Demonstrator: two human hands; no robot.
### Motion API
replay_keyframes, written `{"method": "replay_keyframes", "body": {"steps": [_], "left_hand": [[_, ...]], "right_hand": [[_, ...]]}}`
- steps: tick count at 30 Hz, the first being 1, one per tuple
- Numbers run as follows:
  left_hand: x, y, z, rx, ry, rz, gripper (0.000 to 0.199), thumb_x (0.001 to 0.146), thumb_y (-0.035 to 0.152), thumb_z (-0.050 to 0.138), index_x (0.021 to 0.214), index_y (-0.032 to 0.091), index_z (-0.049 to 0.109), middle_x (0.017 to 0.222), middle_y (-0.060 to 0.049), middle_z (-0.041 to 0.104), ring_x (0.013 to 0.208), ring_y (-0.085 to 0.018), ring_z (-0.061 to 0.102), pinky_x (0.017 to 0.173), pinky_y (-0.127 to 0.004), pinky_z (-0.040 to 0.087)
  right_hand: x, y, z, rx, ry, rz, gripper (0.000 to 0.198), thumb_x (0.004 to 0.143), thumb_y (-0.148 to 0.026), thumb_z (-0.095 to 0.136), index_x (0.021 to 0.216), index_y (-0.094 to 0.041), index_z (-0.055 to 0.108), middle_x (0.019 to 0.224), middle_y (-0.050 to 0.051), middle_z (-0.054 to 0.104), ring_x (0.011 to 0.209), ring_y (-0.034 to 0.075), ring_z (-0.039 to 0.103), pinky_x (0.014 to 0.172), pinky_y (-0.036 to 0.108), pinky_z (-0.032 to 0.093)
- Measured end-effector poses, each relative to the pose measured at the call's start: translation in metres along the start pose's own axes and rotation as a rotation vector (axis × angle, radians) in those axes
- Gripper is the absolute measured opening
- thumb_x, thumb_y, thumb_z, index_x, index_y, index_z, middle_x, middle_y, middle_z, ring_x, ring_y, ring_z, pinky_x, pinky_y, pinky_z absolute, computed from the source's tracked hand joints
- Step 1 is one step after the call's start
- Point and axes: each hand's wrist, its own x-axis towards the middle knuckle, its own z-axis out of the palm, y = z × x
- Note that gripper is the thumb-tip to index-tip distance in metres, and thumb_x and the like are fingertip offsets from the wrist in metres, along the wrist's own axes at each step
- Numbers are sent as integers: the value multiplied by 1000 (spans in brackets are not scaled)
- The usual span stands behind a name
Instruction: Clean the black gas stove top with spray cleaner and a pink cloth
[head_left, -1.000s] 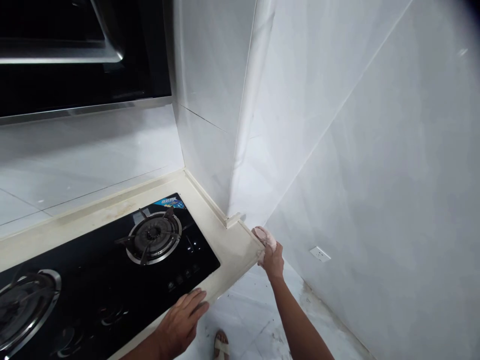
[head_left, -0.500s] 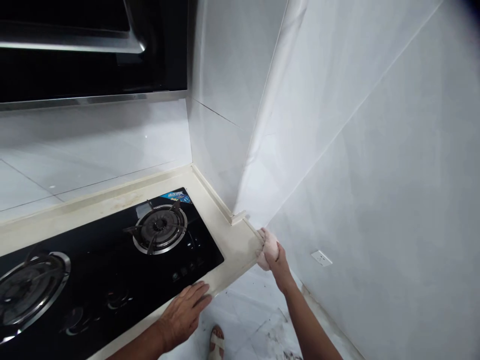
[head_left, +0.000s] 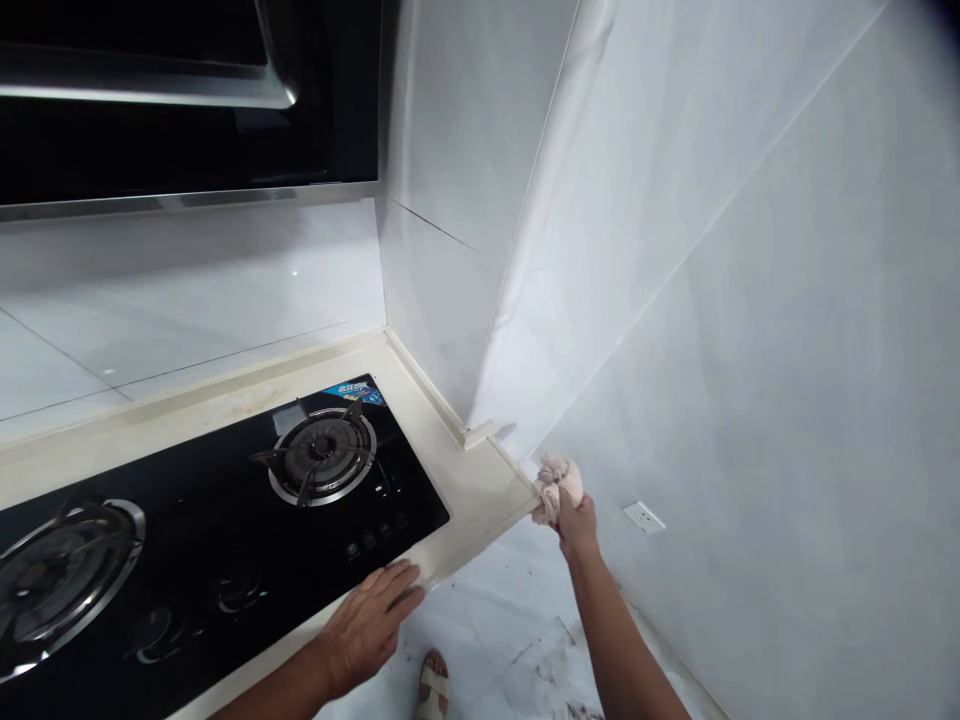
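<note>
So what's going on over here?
A person is holding a crumpled pale pink cloth in the right hand, at the outer corner of the counter. The left hand rests, spread fairly flat, along the counter's front edge, beside the black hob. Nothing stands on the near burner.

Cloth (head_left: pixel 556 484): pale pink
Surface (head_left: pixel 480 485): cream with brownish stains
Cooktop (head_left: pixel 217 500): glossy black
Burners (head_left: pixel 322 457): dark grey inside silver rings
Sticker (head_left: pixel 358 390): blue, white lettering
Range hood (head_left: pixel 150 148): black, silver trim
Wall (head_left: pixel 765 400): pale grey, faintly streaked
Floor (head_left: pixel 480 615): whitish, dark smudges
Socket (head_left: pixel 643 517): white
Sandal (head_left: pixel 433 690): cream
</note>
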Motion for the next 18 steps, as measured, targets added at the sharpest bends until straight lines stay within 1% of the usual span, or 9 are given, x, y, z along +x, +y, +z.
{"method": "replay_keyframes", "body": {"steps": [2, 4, 5, 7, 9, 11, 14, 16, 18], "left_hand": [[0, 0, 1, -21, -9, -15, 70, 77, 0, 51, 142, 24, 49, 154, -7, 48, 144, -25, 40, 114, -45, 42], [0, 0, 2, -43, -14, -30, 67, 78, 1, 53, 141, 25, 50, 153, -7, 49, 144, -25, 40, 115, -45, 42], [0, 0, 3, -52, -12, -38, 66, 79, 2, 54, 141, 25, 51, 153, -7, 49, 144, -24, 40, 115, -45, 41], [0, 0, 4, -65, -9, -39, 63, 82, 4, 53, 141, 25, 51, 152, -7, 50, 144, -24, 40, 116, -44, 40], [-1, 1, 5, -77, -16, -33, 61, 83, 5, 52, 141, 25, 51, 150, -7, 52, 143, -23, 41, 115, -43, 40], [-1, 2, 5, -83, -36, -47, 58, 85, 8, 52, 141, 25, 51, 150, -7, 52, 143, -24, 42, 115, -44, 41], [-1, 4, 4, -87, -76, -95, 55, 88, 13, 54, 141, 23, 50, 151, -9, 51, 144, -25, 41, 115, -44, 41], [-1, 6, 3, -87, -95, -101, 52, 89, 15, 54, 141, 21, 50, 150, -10, 52, 143, -26, 42, 115, -44, 41], [-1, 6, 3, -87, -92, -86, 49, 91, 16, 53, 139, 21, 51, 148, -10, 53, 142, -26, 43, 114, -44, 42]], "right_hand": [[-12, 3, -8, -46, -16, -12, 76, 75, -68, 56, 129, -16, 49, 98, 9, 69, 79, 23, 66, 64, 35, 53], [-22, 4, -10, -128, -32, -47, 77, 69, -67, 61, 128, -18, 49, 108, 10, 66, 88, 26, 65, 71, 39, 54], [-24, 3, -7, -172, -40, -73, 77, 66, -64, 65, 126, -19, 51, 112, 11, 64, 95, 28, 63, 78, 41, 54], [-23, -4, 2, -258, -55, -125, 72, 62, -58, 69, 121, -19, 56, 119, 13, 58, 110, 32, 57, 92, 47, 49], [-18, -15, 13, -324, -85, -166, 63, 65, -53, 69, 118, -22, 60, 124, 14, 52, 118, 34, 50, 100, 52, 43], [-14, -28, 24, -437, -134, -268, 56, 70, -52, 66, 120, -27, 62, 127, 12, 46, 122, 34, 47, 100, 52, 42], [-21, -37, 36, -676, -183, -501, 51, 77, -51, 64, 123, -30, 61, 127, 11, 42, 121, 32, 45, 95, 47, 45], [-35, -36, 43, -810, -170, -577, 46, 78, -45, 64, 120, -27, 62, 121, 12, 44, 117, 33, 45, 92, 47, 46], [-58, -31, 48, -884, -192, -633, 40, 77, -38, 64, 115, -24, 64, 113, 12, 48, 111, 33, 46, 92, 48, 45]]}}
